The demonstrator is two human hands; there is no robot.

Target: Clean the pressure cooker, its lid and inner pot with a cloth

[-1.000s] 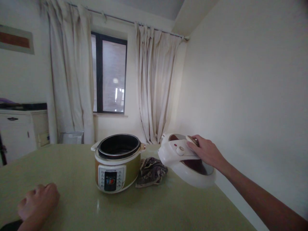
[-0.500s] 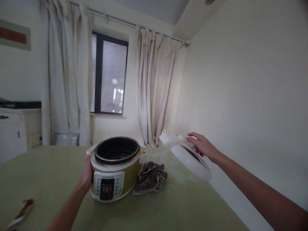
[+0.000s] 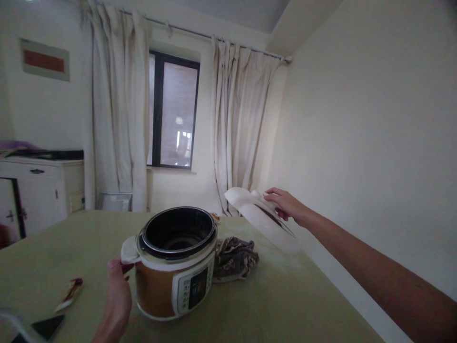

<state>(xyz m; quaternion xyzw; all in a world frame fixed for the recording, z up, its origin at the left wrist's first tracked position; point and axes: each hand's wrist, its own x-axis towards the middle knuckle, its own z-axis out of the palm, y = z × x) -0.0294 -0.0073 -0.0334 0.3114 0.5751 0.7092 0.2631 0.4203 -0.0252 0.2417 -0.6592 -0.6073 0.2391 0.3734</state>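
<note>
An open pressure cooker [image 3: 171, 281] with a gold-brown body, white rim and black inner pot stands on the green table [image 3: 285, 305]. My left hand [image 3: 116, 295] grips its left side handle. My right hand [image 3: 283, 204] holds the white cooker lid [image 3: 257, 216] by its top handle, tilted steeply, above the table's far right part near the wall. A dark patterned cloth [image 3: 235, 257] lies crumpled just right of the cooker.
A small wrapper [image 3: 69, 294] and a dark phone [image 3: 44, 326] lie at the table's near left. A white cabinet [image 3: 43, 190] stands at the left wall. Curtains frame a window [image 3: 173, 119] behind the table. The right wall runs close along the table edge.
My left hand went from resting on the table to gripping the cooker's side handle, and the cooker has turned so its panel faces right. The lid has tilted more steeply and risen.
</note>
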